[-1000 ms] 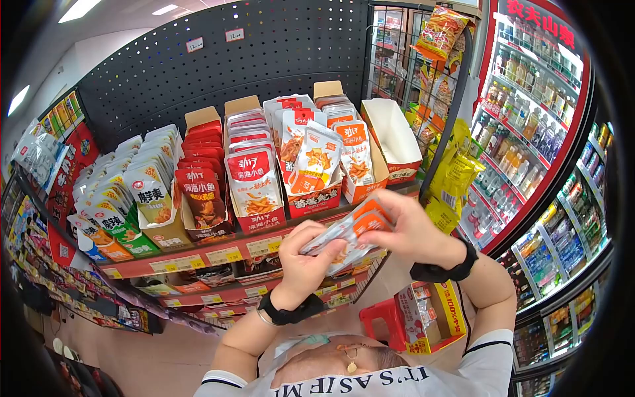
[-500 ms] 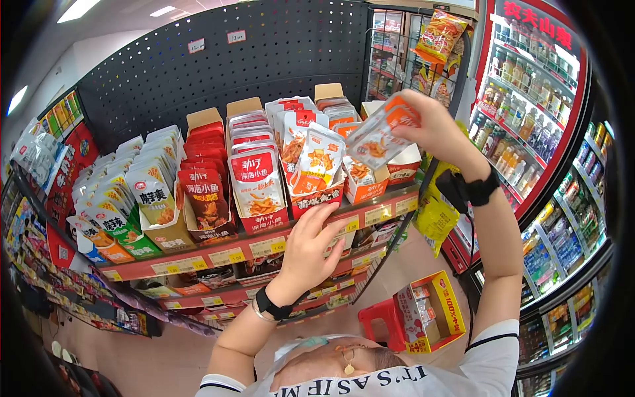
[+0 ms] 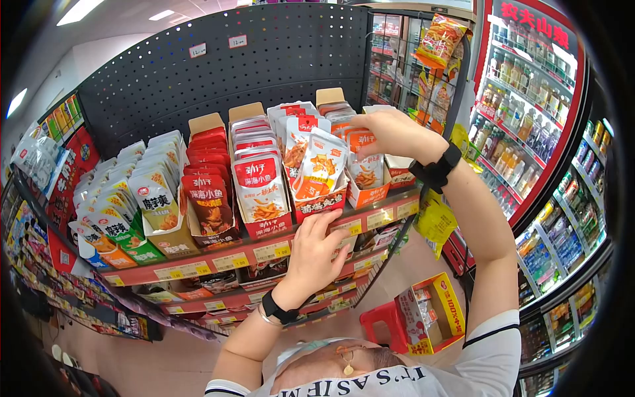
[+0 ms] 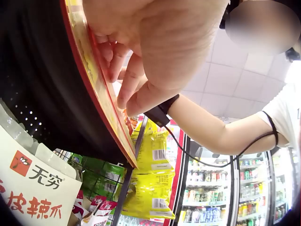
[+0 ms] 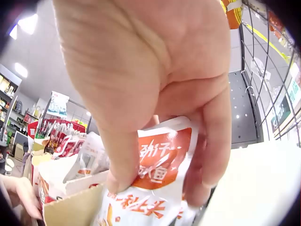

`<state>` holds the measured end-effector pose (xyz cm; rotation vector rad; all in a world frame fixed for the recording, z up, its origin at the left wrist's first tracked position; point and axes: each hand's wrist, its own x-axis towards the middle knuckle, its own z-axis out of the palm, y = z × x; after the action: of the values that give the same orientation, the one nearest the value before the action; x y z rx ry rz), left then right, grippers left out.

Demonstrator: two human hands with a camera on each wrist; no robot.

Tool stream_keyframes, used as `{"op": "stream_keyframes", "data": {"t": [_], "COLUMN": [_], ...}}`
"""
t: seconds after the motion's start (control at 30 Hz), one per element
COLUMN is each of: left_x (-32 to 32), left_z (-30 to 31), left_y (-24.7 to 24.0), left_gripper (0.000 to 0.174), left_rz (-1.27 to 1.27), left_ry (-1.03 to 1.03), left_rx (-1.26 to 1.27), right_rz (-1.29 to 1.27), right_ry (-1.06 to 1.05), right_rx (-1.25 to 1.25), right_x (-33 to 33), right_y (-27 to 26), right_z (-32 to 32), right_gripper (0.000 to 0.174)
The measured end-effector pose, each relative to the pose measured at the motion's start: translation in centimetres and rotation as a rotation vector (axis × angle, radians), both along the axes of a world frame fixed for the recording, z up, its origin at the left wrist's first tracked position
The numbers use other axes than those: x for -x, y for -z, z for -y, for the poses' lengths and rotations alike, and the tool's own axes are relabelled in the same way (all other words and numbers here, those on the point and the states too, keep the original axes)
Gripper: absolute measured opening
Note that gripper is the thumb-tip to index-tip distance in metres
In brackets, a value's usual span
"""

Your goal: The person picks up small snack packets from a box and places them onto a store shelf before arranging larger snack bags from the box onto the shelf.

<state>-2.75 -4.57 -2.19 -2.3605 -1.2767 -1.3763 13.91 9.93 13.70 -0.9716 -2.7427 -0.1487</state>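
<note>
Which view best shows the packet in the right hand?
The right wrist view: the packet is large, its orange label facing the camera. The head view shows it small, partly covered by the right hand; in the left wrist view I cannot make it out.

Bright ceiling lights [image 3: 81,12] and glowing coolers light the scene; the head view's edges bow into black.

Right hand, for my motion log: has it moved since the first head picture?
Yes: the right hand moved up, from in front of the price strip to the orange carton above it.
</note>
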Motion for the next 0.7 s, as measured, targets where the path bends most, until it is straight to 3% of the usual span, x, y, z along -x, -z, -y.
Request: {"op": "stream_keyframes", "data": {"t": [0.07,0.4,0.5,0.57,0.6,0.7], "left_x": [0.0,-0.6,-0.8,-1.0,-1.1,-1.4], "left_z": [-0.2,-0.3,-0.3,-0.4,-0.5,-0.7], "left_y": [0.3,0.4,0.4,0.4,0.4,0.6], "left_gripper": [0.021,0.018,0.017,0.016,0.015,0.015], "left_rz": [0.002,0.009,0.012,0.011,0.016,0.02], "left_ry": [-0.004,-0.054,-0.074,-0.085,-0.098,-0.115], "left_rx": [-0.007,-0.035,-0.053,-0.061,-0.069,-0.086], "right_rz": [-0.053,-0.081,-0.202,-0.445,-0.509,-0.649], "right_ry": [-0.014,0.036,0.036,-0.018,-0.006,0.004], "right_rx": [-0.227,-0.198,-0.278,-0.321,-0.345,-0.247], "right_x": [-0.3,-1.6,-2.7,-4.1,-4.6,-7.5], "right_y": [0.9,2.3,2.7,3.5,3.4,6.2], "right_z": [-0.9,0.8,2.3,3.5,5.0,8.3], "right_gripper": [0.048,0.044,0.042,0.037,0.026,0.015]}}
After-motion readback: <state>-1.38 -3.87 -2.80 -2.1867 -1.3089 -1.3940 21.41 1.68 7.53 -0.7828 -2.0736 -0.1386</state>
